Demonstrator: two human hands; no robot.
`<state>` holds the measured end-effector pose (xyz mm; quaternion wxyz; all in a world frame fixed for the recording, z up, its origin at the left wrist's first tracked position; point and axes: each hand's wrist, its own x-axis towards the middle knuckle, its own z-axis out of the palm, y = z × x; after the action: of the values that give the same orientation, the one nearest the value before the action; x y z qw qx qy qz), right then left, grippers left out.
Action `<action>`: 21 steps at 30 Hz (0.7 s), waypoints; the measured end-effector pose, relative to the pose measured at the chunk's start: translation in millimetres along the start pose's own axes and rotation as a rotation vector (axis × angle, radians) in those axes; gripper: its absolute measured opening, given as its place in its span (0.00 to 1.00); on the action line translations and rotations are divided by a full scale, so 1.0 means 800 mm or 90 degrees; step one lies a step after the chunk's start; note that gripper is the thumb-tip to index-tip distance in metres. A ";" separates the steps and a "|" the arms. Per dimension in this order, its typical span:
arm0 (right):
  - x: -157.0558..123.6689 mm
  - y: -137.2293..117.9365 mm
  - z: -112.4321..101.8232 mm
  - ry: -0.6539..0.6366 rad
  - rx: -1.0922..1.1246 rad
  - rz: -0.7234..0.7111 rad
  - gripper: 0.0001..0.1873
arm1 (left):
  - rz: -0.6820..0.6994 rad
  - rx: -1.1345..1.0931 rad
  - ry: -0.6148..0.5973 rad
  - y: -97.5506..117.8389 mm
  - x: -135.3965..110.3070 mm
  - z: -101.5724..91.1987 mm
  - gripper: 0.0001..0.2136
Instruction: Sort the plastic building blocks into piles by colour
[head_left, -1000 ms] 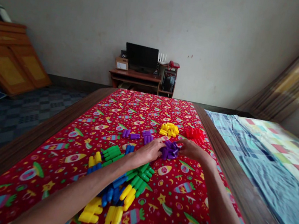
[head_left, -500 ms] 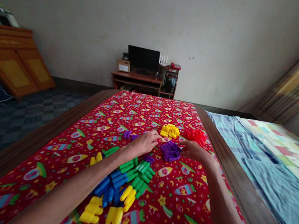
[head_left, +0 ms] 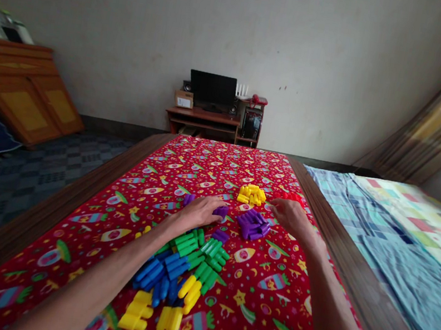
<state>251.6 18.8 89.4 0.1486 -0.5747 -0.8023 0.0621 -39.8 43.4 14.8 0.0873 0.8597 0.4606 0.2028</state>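
My left hand [head_left: 205,211] is closed on a purple toy block [head_left: 221,211], its fingertips at the block's near side. Another purple block [head_left: 188,199] lies just beyond the wrist. My right hand [head_left: 291,213] hovers right of a purple block pile [head_left: 253,225], in front of the red block pile [head_left: 288,196], which it partly hides. Its fingers point left, loosely apart, with no block visible in them. A yellow block pile [head_left: 252,194] sits just beyond the purple one. One more purple block [head_left: 220,236] lies closer to me, by the green blocks [head_left: 210,249].
Blue blocks [head_left: 169,269] and scattered yellow blocks [head_left: 167,325] lie nearer me, left of centre, partly behind my left forearm. A red patterned cloth [head_left: 230,307] covers the wooden table [head_left: 131,153]. A bed [head_left: 401,246] stands to the right, a computer desk [head_left: 203,119] beyond.
My left hand has moved left and nearer me, from beside the purple pile to a separate purple block. My right hand has drawn slightly away from the purple pile, toward the red blocks.
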 end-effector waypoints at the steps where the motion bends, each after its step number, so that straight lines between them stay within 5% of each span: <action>1: 0.000 -0.003 -0.002 0.008 0.005 -0.003 0.16 | -0.013 -0.014 0.010 0.003 -0.001 -0.004 0.20; 8: -0.013 -0.069 0.004 0.060 0.157 -0.135 0.15 | -0.149 -0.213 0.019 0.041 -0.016 -0.045 0.25; 13: -0.025 -0.122 0.036 -0.010 0.225 -0.288 0.17 | -0.095 -0.262 0.001 0.070 -0.042 -0.042 0.32; 17: -0.023 -0.120 0.042 -0.039 0.179 -0.253 0.13 | -0.068 -0.193 -0.030 0.076 -0.053 -0.030 0.27; 21: -0.011 -0.083 0.015 0.039 0.178 -0.123 0.13 | -0.065 -0.164 -0.046 0.073 -0.052 -0.029 0.17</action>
<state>190.6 -10.8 94.2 0.2571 -0.4705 -0.8322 0.1410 -26.1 -24.3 44.2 0.2240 0.8237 0.4700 0.2244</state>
